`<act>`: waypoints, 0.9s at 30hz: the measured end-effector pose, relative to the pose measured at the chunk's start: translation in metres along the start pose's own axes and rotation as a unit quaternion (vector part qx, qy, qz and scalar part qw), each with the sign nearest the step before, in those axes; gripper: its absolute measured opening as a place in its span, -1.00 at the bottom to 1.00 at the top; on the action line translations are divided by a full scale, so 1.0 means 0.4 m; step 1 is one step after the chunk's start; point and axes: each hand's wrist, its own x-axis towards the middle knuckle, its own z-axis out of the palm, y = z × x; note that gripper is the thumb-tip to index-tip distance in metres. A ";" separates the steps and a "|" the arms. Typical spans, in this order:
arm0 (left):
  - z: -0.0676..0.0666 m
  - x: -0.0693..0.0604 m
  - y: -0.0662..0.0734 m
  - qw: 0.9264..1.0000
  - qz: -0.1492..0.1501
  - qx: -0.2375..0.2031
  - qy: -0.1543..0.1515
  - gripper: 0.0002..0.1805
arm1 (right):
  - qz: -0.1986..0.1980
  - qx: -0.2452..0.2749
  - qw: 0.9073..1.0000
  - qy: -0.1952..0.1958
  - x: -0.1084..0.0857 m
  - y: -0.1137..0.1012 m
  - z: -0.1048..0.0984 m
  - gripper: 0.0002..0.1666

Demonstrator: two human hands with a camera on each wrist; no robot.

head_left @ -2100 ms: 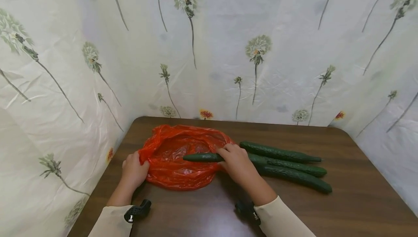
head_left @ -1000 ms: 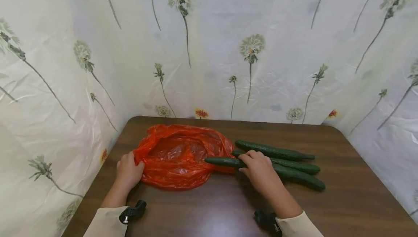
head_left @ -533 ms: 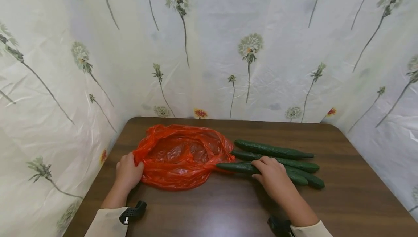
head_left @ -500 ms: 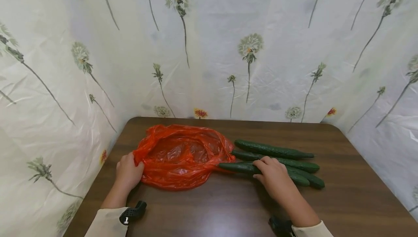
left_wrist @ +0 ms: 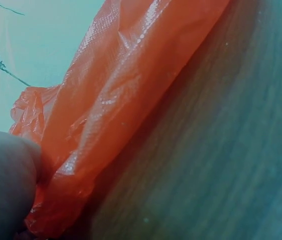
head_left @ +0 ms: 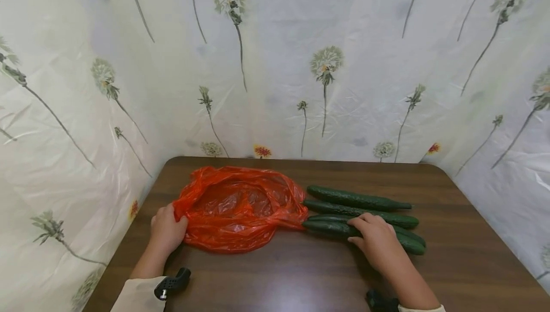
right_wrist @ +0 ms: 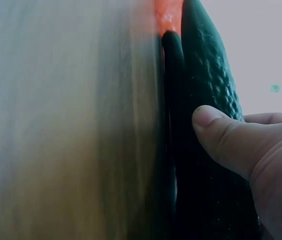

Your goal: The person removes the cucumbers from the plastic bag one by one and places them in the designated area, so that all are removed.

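Note:
A red plastic bag [head_left: 240,242] lies with its mouth spread wide on the table's left half. My left hand [head_left: 165,230] pinches the bag's left edge; in the left wrist view the bag [left_wrist: 106,100] stretches away from that hand. My right hand [head_left: 380,242] grips a long dark green cucumber [head_left: 324,227], the nearest of several lying side by side. In the right wrist view, the thumb [right_wrist: 225,132] presses along this cucumber [right_wrist: 205,60]. Behind it, another cucumber [head_left: 328,218] is partly hidden by the right hand. Farther back lie a cucumber [head_left: 361,212] and the rearmost cucumber [head_left: 358,199].
Everything rests on a brown wooden table [head_left: 275,283] with rounded back corners. A pale, flower-printed sheet [head_left: 275,63] hangs behind the table and along both sides. The cucumbers' left ends come close to the bag's right edge.
My right hand has carried the cucumber from over the bag rightward and nearer the front, down beside the other cucumbers. The left hand has kept its hold on the bag.

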 end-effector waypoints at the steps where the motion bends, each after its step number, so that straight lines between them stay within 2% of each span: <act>1: -0.003 -0.001 -0.001 1.000 0.000 0.001 0.001 -0.54 | 0.001 0.003 1.000 -0.002 -0.004 0.002 -0.001 -0.51; 8: -0.013 0.001 0.007 1.000 0.000 0.001 -0.002 -0.56 | -0.005 0.011 1.000 0.025 -0.026 0.032 -0.010 -0.51; 15: -0.012 0.012 0.008 1.000 -0.002 -0.001 -0.002 -0.54 | -0.022 0.008 0.999 0.042 -0.025 0.050 -0.003 -0.50; 21: -0.011 0.009 0.010 1.000 -0.015 -0.001 -0.023 -0.47 | -0.015 -0.001 0.999 0.039 -0.025 0.048 -0.003 -0.48; 27: -0.007 0.000 0.009 1.000 -0.012 0.001 -0.020 -0.50 | -0.009 -0.011 0.999 0.031 -0.030 0.045 0.000 -0.44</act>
